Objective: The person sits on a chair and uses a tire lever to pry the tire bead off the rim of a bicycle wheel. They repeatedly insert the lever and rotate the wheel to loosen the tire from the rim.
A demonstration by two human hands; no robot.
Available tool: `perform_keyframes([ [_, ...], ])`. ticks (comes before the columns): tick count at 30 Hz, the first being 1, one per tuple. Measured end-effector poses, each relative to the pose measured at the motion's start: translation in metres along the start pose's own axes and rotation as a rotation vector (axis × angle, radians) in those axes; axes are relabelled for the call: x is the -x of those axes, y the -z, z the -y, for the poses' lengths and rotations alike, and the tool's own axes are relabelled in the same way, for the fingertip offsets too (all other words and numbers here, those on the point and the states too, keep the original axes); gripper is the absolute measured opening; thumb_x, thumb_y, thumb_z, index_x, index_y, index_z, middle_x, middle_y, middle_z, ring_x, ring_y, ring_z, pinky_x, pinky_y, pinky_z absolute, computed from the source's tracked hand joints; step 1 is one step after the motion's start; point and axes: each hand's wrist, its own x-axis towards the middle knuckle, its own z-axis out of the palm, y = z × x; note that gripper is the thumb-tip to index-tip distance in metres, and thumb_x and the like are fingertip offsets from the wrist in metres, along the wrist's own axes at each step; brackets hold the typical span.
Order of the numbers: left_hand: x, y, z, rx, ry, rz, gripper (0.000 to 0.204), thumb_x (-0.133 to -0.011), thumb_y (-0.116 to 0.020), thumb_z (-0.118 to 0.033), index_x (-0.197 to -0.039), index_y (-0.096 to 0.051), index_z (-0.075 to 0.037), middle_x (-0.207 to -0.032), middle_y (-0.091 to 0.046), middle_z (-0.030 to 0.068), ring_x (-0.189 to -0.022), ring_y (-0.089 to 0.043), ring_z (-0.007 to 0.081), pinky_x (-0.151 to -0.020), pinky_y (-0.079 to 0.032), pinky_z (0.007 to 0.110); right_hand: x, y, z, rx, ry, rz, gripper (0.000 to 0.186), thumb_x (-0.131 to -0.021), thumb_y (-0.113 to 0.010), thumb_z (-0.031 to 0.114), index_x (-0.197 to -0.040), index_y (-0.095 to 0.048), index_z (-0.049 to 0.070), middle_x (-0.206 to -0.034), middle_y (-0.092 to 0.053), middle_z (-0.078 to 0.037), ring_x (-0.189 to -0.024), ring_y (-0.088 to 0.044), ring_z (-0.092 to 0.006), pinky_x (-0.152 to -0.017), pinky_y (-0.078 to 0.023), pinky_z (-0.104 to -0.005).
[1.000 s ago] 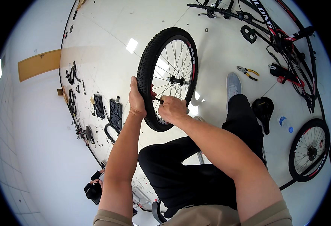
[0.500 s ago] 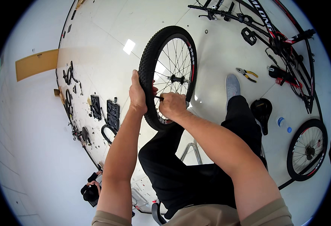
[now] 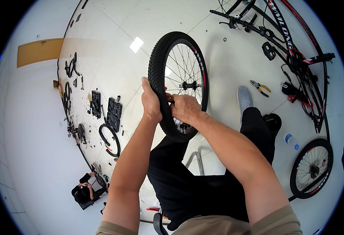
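A bicycle wheel (image 3: pixel 153 64) with a knobby black tire and thin spokes stands upright before me, its lower part by my knee. My left hand (image 3: pixel 151 102) is wrapped round the tire's left side, the palm on the tread and fingertips showing inside the rim. My right hand (image 3: pixel 185 109) is closed at the inner edge of the rim, its fingers pinched close to the left fingertips. Whatever lies in that pinch is hidden. Beyond the hands, the wheel's hub (image 3: pixel 190 85) shows among the spokes.
A black bicycle frame (image 3: pixel 287 45) lies at the right, with yellow-handled pliers (image 3: pixel 260 88), a saddle (image 3: pixel 273 123), a water bottle (image 3: pixel 291 141) and another wheel (image 3: pixel 311 168) nearby. Left are tool cases (image 3: pixel 114 113) and a tire (image 3: pixel 109 140). Another person (image 3: pixel 86 191) sits lower left.
A short black stem that showed beside my right fingers is now out of sight. My right hand has shifted slightly toward the rim. The whole view has moved a little.
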Motion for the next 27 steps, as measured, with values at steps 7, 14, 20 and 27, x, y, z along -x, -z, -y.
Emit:
perform_keyframes([
  [7, -0.007, -0.003, 0.006, 0.075, -0.014, -0.037, 0.076, -0.101, -0.030, -0.071, -0.095, -0.064, -0.003, -0.074, -0.062, 0.0126, -0.068, -0.063, 0.0264, -0.067, -0.055, 0.042, 0.006, 0.015, 0.013, -0.077, -0.109, 0.029, 0.026, -0.087, -0.060, 0.018, -0.104, -0.071, 0.001, -0.088, -0.073, -0.023, -0.087, -0.071, -0.0405, -0.085, -0.055, -0.0502],
  [14, -0.009, 0.003, 0.023, 0.074, -0.054, -0.130, 0.072, -0.100, -0.036, -0.071, -0.095, -0.065, -0.005, -0.077, -0.062, 0.0098, -0.066, -0.061, 0.0233, -0.064, -0.053, 0.038, -0.001, 0.016, 0.010, -0.116, -0.076, -0.017, 0.025, -0.088, -0.063, 0.019, -0.104, -0.068, 0.000, -0.089, -0.073, -0.023, -0.088, -0.071, -0.0411, -0.086, -0.055, -0.0492],
  [20, 0.001, 0.005, 0.030, 0.069, -0.084, -0.166, 0.070, -0.101, -0.038, -0.068, -0.096, -0.066, -0.004, -0.079, -0.062, 0.0079, -0.067, -0.059, 0.0208, -0.064, -0.051, 0.036, -0.004, 0.020, 0.010, -0.079, -0.040, 0.016, 0.023, -0.087, -0.064, 0.017, -0.104, -0.064, 0.001, -0.087, -0.073, -0.022, -0.087, -0.072, -0.0403, -0.084, -0.055, -0.0489],
  [27, 0.006, 0.001, 0.024, 0.123, -0.020, -0.185, 0.067, -0.104, -0.039, -0.064, -0.100, -0.065, -0.003, -0.084, -0.061, 0.0043, -0.074, -0.058, 0.0161, -0.067, -0.049, 0.032, -0.002, 0.025, 0.022, -0.021, -0.086, -0.025, 0.021, -0.091, -0.064, 0.019, -0.103, -0.061, 0.002, -0.084, -0.073, -0.020, -0.084, -0.073, -0.0388, -0.082, -0.056, -0.0500],
])
